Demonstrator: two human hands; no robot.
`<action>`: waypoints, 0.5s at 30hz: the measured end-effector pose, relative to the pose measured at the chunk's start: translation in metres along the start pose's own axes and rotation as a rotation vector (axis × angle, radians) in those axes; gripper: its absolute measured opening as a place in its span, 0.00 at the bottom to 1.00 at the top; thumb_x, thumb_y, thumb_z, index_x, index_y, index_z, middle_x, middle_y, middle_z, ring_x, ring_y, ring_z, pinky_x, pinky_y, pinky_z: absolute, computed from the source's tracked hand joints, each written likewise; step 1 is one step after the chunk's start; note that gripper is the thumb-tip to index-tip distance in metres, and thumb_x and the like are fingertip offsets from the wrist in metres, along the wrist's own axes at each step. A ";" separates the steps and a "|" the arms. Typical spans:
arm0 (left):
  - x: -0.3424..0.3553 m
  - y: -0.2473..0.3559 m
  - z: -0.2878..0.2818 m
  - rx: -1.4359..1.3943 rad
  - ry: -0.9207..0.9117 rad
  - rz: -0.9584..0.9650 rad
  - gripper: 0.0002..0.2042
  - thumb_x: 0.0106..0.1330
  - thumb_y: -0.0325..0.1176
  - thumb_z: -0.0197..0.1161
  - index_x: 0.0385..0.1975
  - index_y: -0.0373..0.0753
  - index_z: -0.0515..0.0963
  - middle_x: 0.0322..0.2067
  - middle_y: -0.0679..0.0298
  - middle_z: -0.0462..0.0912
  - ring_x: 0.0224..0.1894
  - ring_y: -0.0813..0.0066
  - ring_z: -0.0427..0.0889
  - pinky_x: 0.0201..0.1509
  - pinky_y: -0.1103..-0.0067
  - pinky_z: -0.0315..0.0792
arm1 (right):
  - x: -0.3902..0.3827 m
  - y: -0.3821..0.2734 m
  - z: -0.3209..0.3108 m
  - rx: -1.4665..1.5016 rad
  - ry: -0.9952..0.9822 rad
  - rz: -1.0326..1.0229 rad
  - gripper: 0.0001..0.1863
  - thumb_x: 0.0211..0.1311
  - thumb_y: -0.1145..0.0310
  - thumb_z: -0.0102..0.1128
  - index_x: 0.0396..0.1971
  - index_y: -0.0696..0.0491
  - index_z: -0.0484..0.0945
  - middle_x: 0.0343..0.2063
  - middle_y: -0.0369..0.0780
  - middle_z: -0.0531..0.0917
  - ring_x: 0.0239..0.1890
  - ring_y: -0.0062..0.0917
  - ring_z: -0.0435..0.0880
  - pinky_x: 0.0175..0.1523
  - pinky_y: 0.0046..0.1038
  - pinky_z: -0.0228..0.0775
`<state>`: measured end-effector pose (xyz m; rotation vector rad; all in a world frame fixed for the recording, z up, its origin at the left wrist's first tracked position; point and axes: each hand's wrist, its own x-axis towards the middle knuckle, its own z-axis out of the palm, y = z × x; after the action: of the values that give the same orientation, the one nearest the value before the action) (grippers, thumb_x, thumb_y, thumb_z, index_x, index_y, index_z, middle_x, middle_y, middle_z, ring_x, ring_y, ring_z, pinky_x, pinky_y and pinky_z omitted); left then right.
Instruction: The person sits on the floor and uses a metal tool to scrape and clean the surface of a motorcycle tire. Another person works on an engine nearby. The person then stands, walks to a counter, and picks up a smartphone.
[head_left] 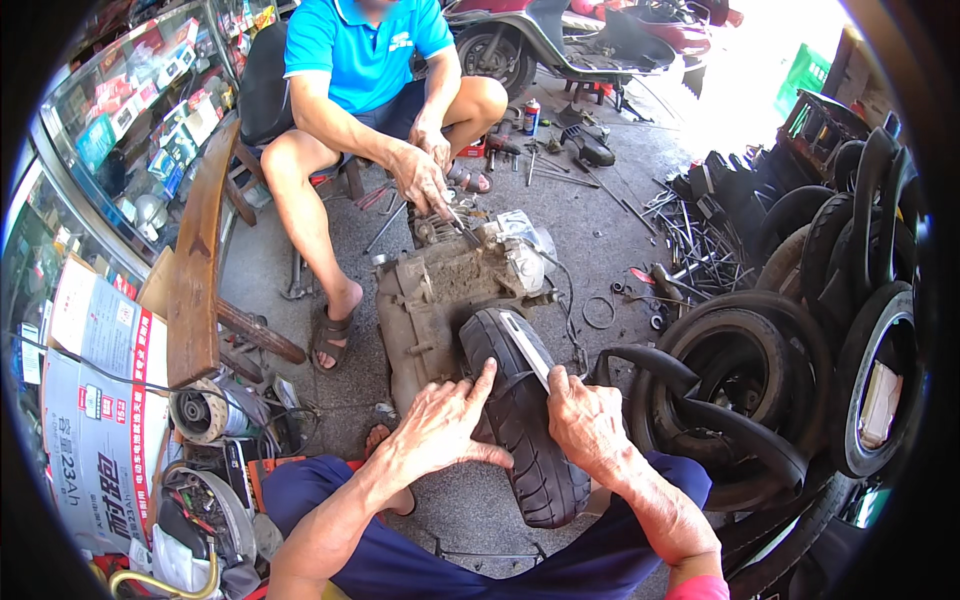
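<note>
A black scooter tyre [540, 465] stands upright between my knees, beside a dirty grey engine [435, 300]. My left hand [440, 425] is open, with thumb and index finger spread against the tyre's left side. Closed on the near end of a long, flat, pale metal bar [524, 342] is my right hand [588, 425], at the tyre's upper right. The bar lies along the tread and points away from me; its exact kind is unclear. A dark band crosses the tread just beyond my left fingertip.
Opposite me a seated person in a blue shirt has a hand [420, 180] holding a thin tool at the engine. Old tyres [720, 360] and scattered tools [690, 235] lie to the right. A wooden chair [195, 260], a cardboard box [95, 440] and a glass cabinet [120, 130] stand left.
</note>
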<state>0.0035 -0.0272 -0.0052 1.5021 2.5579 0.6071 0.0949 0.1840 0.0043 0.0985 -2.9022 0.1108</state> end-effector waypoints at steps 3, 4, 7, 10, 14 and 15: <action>0.006 -0.002 -0.004 -0.001 0.102 -0.063 0.49 0.49 0.66 0.67 0.60 0.25 0.69 0.42 0.46 0.80 0.46 0.50 0.79 0.55 0.62 0.70 | 0.004 -0.003 -0.007 0.147 0.121 0.029 0.12 0.55 0.74 0.60 0.40 0.59 0.72 0.21 0.40 0.79 0.19 0.32 0.82 0.22 0.33 0.71; 0.007 -0.002 -0.005 -0.037 0.169 -0.068 0.46 0.51 0.64 0.67 0.57 0.26 0.72 0.42 0.45 0.81 0.46 0.50 0.80 0.55 0.63 0.71 | 0.005 -0.006 -0.010 0.215 0.171 0.040 0.11 0.56 0.74 0.60 0.38 0.57 0.72 0.20 0.40 0.79 0.19 0.32 0.82 0.22 0.33 0.70; 0.007 -0.006 0.001 -0.268 0.362 -0.128 0.37 0.59 0.60 0.66 0.51 0.26 0.76 0.36 0.50 0.82 0.39 0.59 0.81 0.45 0.67 0.73 | 0.006 -0.012 -0.015 0.353 0.216 -0.002 0.08 0.58 0.73 0.61 0.33 0.54 0.70 0.19 0.39 0.77 0.18 0.33 0.81 0.21 0.34 0.70; 0.010 0.002 -0.002 -0.797 0.290 -0.309 0.28 0.66 0.52 0.64 0.48 0.27 0.79 0.31 0.58 0.84 0.33 0.74 0.81 0.38 0.75 0.74 | 0.003 -0.018 -0.012 0.388 0.216 -0.092 0.08 0.56 0.76 0.63 0.32 0.54 0.72 0.15 0.37 0.74 0.16 0.32 0.79 0.21 0.33 0.69; 0.006 0.013 -0.010 -1.242 0.244 -0.435 0.14 0.71 0.37 0.62 0.46 0.30 0.81 0.33 0.67 0.83 0.36 0.87 0.78 0.40 0.85 0.73 | 0.001 -0.027 0.002 0.359 0.144 -0.181 0.10 0.55 0.72 0.64 0.28 0.53 0.69 0.15 0.37 0.73 0.14 0.31 0.78 0.20 0.33 0.69; 0.004 0.011 -0.007 -1.307 0.257 -0.446 0.13 0.71 0.36 0.62 0.46 0.30 0.81 0.33 0.68 0.83 0.36 0.86 0.79 0.41 0.85 0.74 | 0.001 -0.029 0.004 0.334 0.135 -0.209 0.10 0.55 0.71 0.64 0.29 0.53 0.70 0.15 0.37 0.74 0.15 0.31 0.78 0.20 0.33 0.69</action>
<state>0.0080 -0.0211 0.0064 0.3941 1.6914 1.8923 0.0948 0.1545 0.0027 0.4324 -2.6919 0.5414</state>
